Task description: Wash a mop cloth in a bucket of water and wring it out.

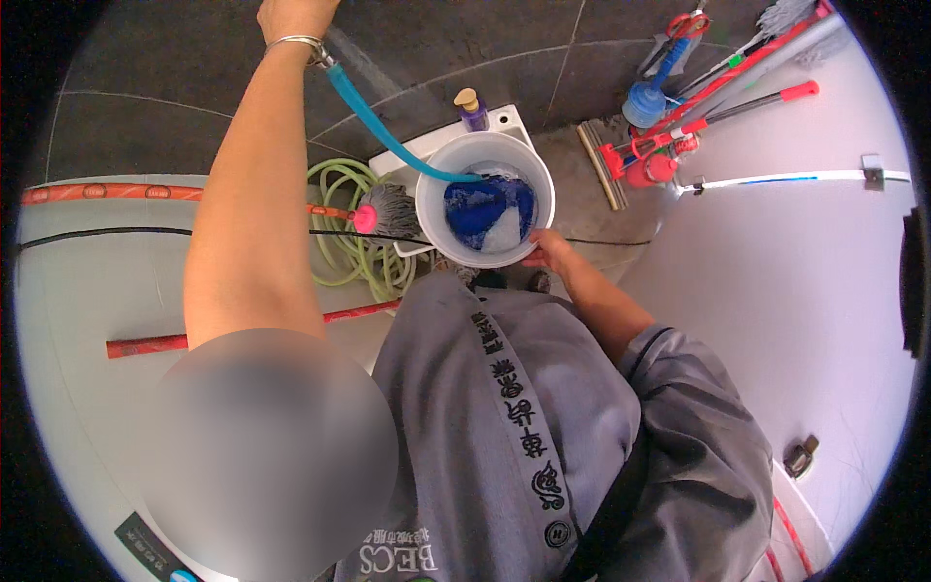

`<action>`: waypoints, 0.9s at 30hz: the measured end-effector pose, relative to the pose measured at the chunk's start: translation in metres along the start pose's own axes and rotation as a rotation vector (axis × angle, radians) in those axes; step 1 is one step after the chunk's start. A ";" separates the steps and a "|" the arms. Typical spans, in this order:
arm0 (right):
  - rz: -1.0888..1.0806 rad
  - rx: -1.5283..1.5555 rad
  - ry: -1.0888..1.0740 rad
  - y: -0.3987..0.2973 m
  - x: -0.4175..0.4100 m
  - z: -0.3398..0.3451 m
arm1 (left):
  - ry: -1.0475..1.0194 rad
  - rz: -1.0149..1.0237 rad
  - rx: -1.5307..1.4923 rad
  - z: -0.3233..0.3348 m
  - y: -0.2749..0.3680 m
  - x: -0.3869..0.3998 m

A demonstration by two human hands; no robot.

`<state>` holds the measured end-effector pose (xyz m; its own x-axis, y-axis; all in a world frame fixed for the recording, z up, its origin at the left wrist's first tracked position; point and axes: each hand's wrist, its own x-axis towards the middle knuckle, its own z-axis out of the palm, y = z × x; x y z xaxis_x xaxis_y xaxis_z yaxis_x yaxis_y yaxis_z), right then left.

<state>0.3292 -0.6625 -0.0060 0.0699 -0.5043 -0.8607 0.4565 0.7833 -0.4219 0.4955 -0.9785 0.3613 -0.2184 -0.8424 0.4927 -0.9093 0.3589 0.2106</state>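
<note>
A white plastic bucket point(430, 218) stands over a white mop basin point(513, 124). Inside it lies blue cloth point(469, 207) in water, with a pale patch near the front. My right hand point(550, 251) grips the bucket's near right rim, thumb on the edge and fingers against the outside. My left arm stretches up past a blue hose point(371, 120), which runs from a metal fitting point(324, 60) down into the bucket. At the top edge my left hand point(297, 16) is partly cut off. Its fingers are out of sight, so its hold is unclear.
A purple pump bottle point(473, 113) stands on the basin's back ledge. Left of the bucket are a coiled green hose point(334, 254) and a grey mop head point(389, 212). Squeegee mop point(604, 164), blue plunger-like tool point(646, 105) and red-handled poles point(727, 73) lean at the right partition point(785, 291).
</note>
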 end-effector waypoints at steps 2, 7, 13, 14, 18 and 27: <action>-0.007 0.018 0.023 0.002 0.002 -0.003 | 0.040 0.025 0.047 0.007 0.004 0.000; -0.015 -0.019 0.028 0.002 0.006 -0.002 | 0.098 0.022 0.159 0.006 0.005 -0.002; -0.010 -0.019 0.029 -0.003 0.000 0.003 | 0.156 0.095 0.170 0.009 0.001 -0.004; -0.009 -0.021 0.029 -0.004 0.000 0.003 | 0.156 0.093 0.169 0.010 0.001 -0.004; 0.010 -0.024 0.036 -0.004 0.006 0.002 | 0.189 0.147 0.177 0.011 -0.001 -0.005; 0.010 -0.025 0.013 0.000 0.017 -0.004 | 0.164 0.128 0.216 0.011 0.000 -0.005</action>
<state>0.3269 -0.6696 -0.0220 0.0626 -0.4921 -0.8683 0.4335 0.7971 -0.4205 0.4931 -0.9792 0.3498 -0.2924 -0.7131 0.6371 -0.9361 0.3497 -0.0382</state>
